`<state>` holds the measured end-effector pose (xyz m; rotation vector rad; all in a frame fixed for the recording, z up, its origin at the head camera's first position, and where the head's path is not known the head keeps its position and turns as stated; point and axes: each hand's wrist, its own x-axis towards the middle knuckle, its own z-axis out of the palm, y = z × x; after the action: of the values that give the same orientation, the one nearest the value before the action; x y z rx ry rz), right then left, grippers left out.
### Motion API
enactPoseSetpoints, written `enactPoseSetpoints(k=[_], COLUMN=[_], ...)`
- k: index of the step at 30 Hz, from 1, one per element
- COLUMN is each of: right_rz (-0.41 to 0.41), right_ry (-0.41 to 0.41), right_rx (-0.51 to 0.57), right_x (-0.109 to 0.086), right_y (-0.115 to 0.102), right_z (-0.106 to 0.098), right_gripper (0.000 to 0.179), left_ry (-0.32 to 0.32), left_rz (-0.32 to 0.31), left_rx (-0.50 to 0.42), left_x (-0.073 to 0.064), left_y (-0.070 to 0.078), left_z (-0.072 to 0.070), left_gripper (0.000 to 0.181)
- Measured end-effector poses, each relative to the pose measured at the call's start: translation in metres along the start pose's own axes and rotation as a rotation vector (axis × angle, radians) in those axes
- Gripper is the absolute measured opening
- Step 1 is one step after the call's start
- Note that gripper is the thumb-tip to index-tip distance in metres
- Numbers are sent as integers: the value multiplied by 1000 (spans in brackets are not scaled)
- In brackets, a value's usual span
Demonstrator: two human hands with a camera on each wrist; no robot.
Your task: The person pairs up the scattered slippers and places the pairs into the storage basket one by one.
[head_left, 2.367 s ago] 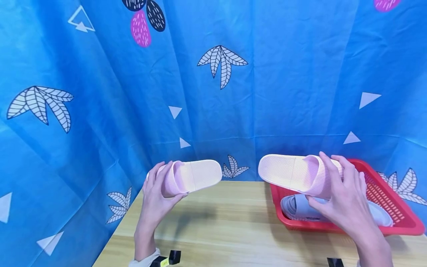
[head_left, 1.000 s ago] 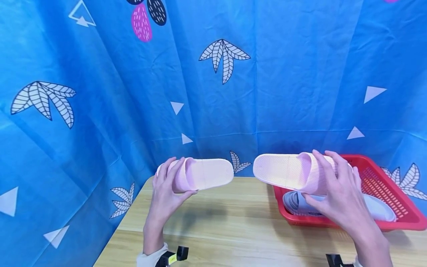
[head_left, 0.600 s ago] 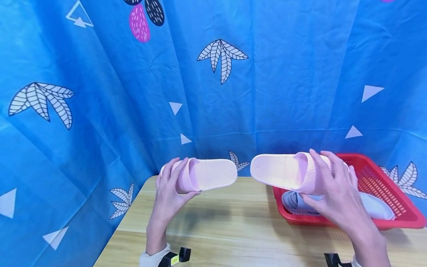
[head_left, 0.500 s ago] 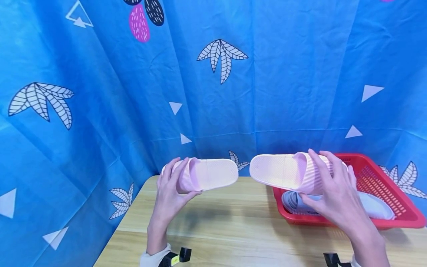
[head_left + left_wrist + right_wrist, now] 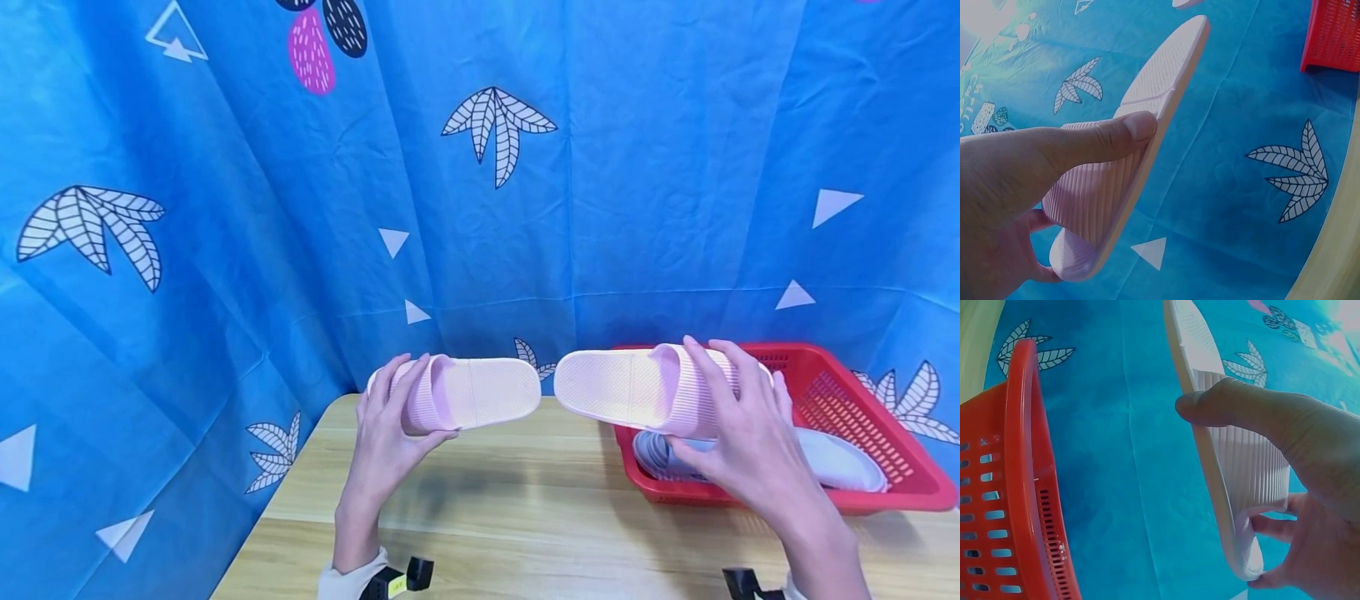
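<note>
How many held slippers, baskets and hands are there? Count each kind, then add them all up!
Held pink slide slippers: 2
Red plastic basket: 1
Hands: 2 (left hand, right hand)
Total: 5

No legible text, 1 yellow label [image 5: 397,587] on black left wristband [image 5: 378,582], print too small

Behind the back edge of the table [image 5: 510,525] hangs a curtain [image 5: 652,208]. Toward the right stands a basket [image 5: 885,502], footwear [image 5: 840,462] inside. Left slipper [image 5: 491,392] and right slipper [image 5: 603,387] are above the surface.
</note>
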<state>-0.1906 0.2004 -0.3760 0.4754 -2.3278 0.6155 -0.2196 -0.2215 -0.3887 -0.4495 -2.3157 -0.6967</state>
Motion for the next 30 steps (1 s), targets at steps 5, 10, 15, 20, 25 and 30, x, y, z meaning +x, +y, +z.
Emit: enactPoseSetpoints(k=[5,10,15,20,25,30], right_rz=[21,20,25,25,11,7], right_ry=[-23,-34,-41,-46,-42,-44], right_rx=[2,1,-10,-3,-2,-2], right_x=[0,1,1,1,1,2], right_y=[-3,-5,-5,-6,-7,-8], right_z=[1,2,2,3,5,6], right_gripper=[142,142,142,142,141,140], left_ry=[-4,-10,-9,-10,-12,-14], left_rz=[3,3,4,8,9,9], left_rx=[2,4,4,4,4,1], left_x=[1,1,1,1,1,1], left_y=[1,2,3,3,4,4], left_z=[0,1,2,2,3,4], left_gripper=[105,104,105,105,105,106])
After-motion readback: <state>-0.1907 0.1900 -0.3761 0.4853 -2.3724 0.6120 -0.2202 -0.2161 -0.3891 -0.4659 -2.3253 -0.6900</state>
